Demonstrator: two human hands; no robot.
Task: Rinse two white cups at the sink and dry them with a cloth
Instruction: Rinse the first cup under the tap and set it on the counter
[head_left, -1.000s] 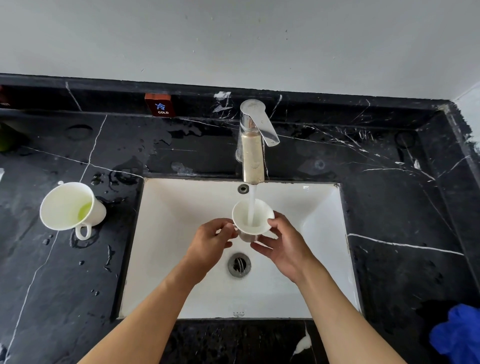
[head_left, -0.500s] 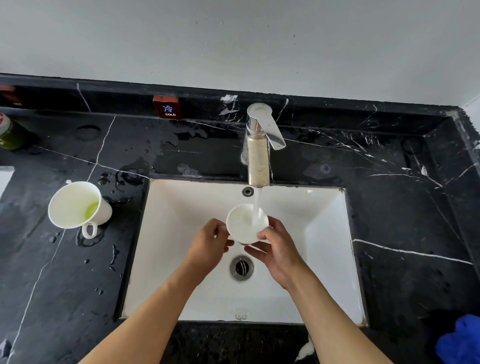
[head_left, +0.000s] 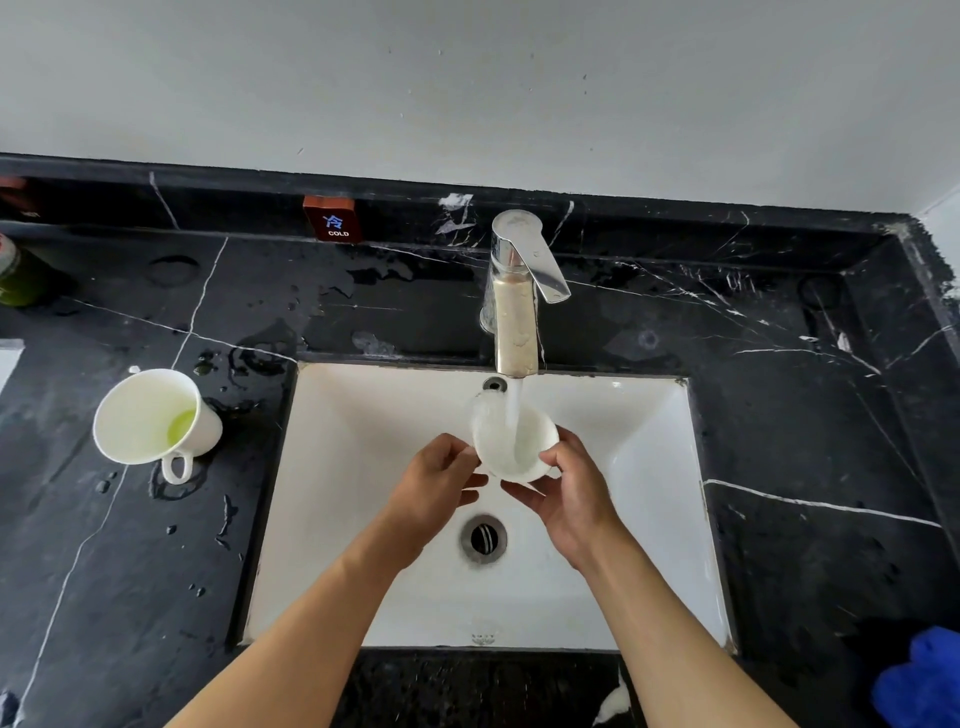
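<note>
**Cup under running tap, both hands on it**

Cup (head_left: 514, 441), white, held over the sink (head_left: 363, 519) directly below the tap (head_left: 517, 301). Tilted, mouth facing up and toward the back left. Water stream (head_left: 513, 410) falls into it; water blurs over the far rim.

Left hand (head_left: 434, 486): at the cup's left side, fingers curled, fingertips meeting the cup's lower left wall. Handle not visible; cannot tell whether it is inside this grip.

Right hand (head_left: 566, 493): at the cup's right and lower side, thumb lying on the right wall near the rim, fingers curled beneath the base. Grasping the cup from below.

The cup sits between the two hands, above and beyond them, with the drain (head_left: 483, 538) lower in the basin under the gap between the wrists.

Second cup (head_left: 150, 415): white, on the black counter (head_left: 156, 571) left of the sink, well apart from both hands. Tilted toward the camera, handle at the near side, a little yellow-green liquid pooled inside. Water drops and smears on the counter around it.

Cloth (head_left: 919, 680): blue, at the lower right edge on the counter, partly out of view, well clear of the right arm.

Red "COLD" tag (head_left: 332, 221) on the back ledge, left of the tap.
</note>
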